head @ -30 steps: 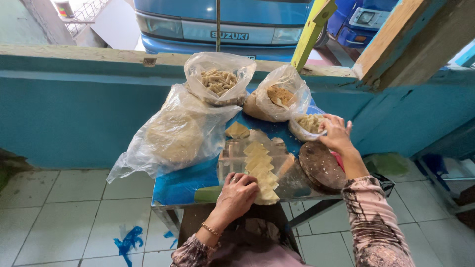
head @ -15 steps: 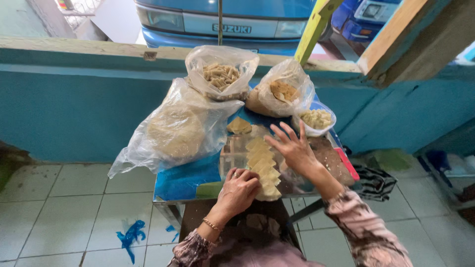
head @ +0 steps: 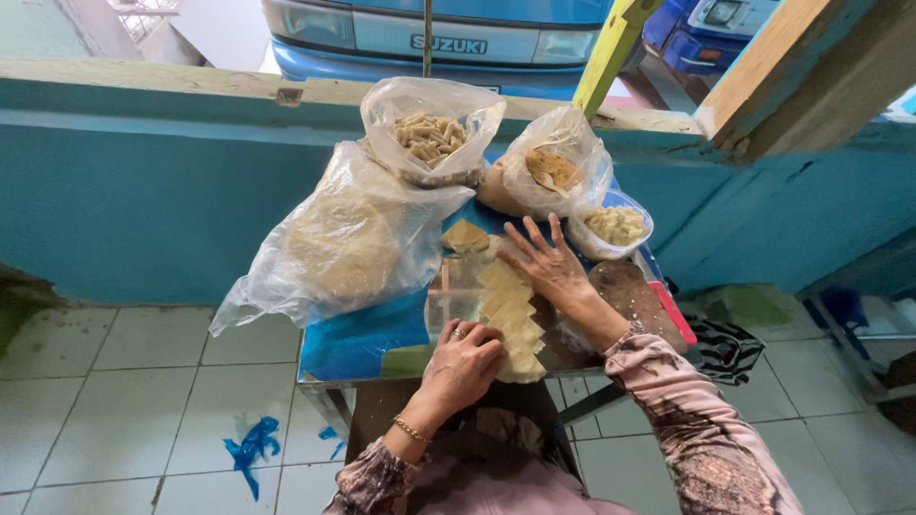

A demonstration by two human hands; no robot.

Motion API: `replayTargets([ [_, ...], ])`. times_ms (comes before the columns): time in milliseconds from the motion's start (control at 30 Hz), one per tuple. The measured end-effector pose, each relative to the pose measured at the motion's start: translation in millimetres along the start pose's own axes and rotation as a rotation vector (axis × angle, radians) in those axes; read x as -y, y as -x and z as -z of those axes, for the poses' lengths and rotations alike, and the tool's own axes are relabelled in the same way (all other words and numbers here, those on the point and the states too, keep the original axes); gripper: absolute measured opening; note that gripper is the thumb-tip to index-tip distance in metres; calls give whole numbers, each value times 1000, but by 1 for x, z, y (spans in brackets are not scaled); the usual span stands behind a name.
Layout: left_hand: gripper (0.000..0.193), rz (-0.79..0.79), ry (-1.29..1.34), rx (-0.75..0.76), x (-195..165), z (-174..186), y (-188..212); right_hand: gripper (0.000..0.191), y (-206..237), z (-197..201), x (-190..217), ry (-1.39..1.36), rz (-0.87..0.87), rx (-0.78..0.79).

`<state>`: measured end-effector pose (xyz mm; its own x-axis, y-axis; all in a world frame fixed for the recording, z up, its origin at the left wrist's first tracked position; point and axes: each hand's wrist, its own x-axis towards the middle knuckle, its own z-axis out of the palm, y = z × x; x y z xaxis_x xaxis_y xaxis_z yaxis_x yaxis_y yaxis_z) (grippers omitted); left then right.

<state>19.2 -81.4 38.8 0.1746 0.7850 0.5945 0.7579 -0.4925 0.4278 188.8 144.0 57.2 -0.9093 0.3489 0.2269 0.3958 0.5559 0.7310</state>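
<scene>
Moved in from the bench's right edge since a second ago: right hand (head: 549, 262), now spread flat, fingers splayed, over the top of a row of thin pale dough squares (head: 510, 310) overlapping down the middle of the blue bench (head: 348, 343). Left hand (head: 468, 358), curled, pressing the row's near end. Best handled lightly, by the edges, keeping soft sheets from tearing. Crinkled clear plastic bags (head: 348, 238) of wrappers and fried pieces along the far edge; small bowl (head: 615, 229) far right.

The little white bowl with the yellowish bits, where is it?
In the head view the white bowl sits at the table's far right, just beyond the right hand, beside the clear bag of brown snacks and above the round dark board.
</scene>
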Motion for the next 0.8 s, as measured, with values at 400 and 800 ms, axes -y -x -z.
replayTargets([
  [400,8,10,-7,-17,-6,4,0,65,92,95,28,-610,-60,-161],
  [800,7,2,-28,-21,-8,9,-1,55,116,99,22,-572,-190,-124],
])
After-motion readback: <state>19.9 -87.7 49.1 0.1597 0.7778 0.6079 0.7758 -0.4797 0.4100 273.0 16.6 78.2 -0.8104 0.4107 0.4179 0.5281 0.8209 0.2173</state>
